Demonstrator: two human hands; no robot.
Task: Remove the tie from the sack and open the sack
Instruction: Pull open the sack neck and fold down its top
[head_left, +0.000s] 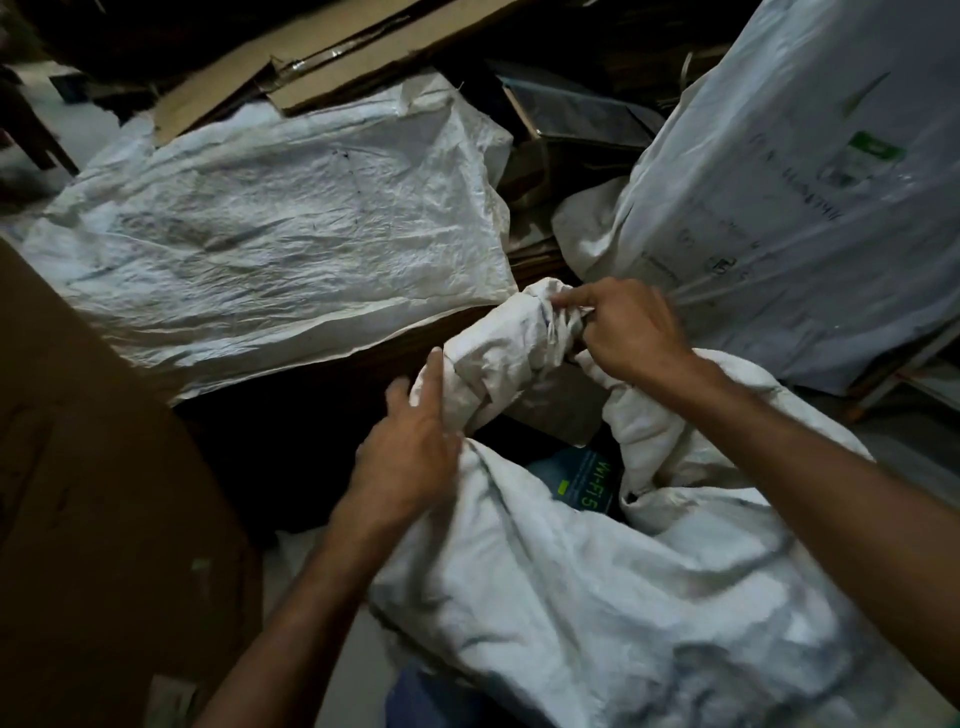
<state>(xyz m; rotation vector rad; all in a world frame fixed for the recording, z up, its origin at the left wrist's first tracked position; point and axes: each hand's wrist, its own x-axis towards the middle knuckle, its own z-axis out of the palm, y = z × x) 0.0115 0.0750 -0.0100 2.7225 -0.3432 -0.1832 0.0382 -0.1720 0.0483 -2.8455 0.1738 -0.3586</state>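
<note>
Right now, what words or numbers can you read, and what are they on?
"WI-FI 5": printed sideways on the dark blue box inside the sack.
Grey lettering on the big printed sack at the right: too blurred to read.
The green label on that big sack: too blurred to read.
Small green mark beside the words on the box: too small to read.

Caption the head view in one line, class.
Right hand pinches the white sack at its neck; left hand touches it.
</note>
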